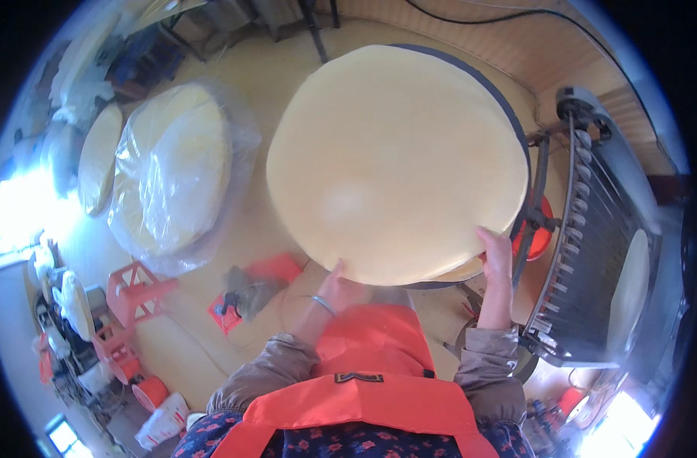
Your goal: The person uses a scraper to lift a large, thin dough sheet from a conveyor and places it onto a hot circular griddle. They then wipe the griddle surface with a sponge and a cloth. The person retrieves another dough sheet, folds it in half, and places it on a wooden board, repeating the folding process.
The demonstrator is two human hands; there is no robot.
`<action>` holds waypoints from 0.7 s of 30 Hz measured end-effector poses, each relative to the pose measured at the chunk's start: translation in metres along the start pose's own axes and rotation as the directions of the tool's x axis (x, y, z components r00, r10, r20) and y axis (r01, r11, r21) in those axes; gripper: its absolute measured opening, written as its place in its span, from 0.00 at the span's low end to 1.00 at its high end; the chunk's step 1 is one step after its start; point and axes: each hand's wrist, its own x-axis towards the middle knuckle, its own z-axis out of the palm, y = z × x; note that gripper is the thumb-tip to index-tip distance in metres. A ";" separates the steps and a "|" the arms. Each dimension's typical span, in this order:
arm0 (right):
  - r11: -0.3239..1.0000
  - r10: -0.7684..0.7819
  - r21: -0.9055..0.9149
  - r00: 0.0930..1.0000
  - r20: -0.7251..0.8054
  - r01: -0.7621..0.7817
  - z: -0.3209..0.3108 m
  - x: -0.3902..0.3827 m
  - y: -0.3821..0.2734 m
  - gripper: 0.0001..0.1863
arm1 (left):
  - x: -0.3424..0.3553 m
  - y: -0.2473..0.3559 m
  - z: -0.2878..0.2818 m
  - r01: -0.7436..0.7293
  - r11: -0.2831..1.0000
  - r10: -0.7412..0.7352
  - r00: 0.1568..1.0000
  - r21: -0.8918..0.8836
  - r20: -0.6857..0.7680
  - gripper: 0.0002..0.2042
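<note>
A large, pale, round flat sheet (390, 153) lies over a dark round plate (499, 88), whose rim shows at the back and right. My left hand (337, 288) grips the sheet's near edge, its thumb on top and the other fingers hidden underneath. My right hand (495, 256) is closed on the same sheet's edge farther right, thumb uppermost. Below that edge, part of another pale layer (463, 273) shows. The dark plate rests on a metal frame (538, 183).
Bagged round sheets (169, 168) and another disc (98, 153) lie left. Nearby are a red plastic stool (135, 290) and a red object (272, 267). A machine with a slanted dark conveyor (593, 229) stands right, beside a red basin (539, 237). A wall (478, 27) borders the back.
</note>
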 end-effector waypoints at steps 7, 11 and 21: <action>0.996 0.027 0.081 0.999 0.030 -0.029 0.008 0.000 -0.001 0.14 | 0.001 -0.109 0.070 0.073 0.881 -0.283 0.872 0.468 0.398 0.29; 0.993 0.066 0.099 0.996 -0.055 -0.060 0.011 0.003 0.012 0.14 | 0.068 -0.171 0.133 -0.407 0.293 0.095 0.913 0.865 0.397 0.29; 0.975 0.012 0.214 0.982 0.188 -0.052 0.000 -0.003 0.016 0.18 | 0.131 -0.102 0.051 -0.719 0.548 0.823 0.556 0.427 -0.120 0.26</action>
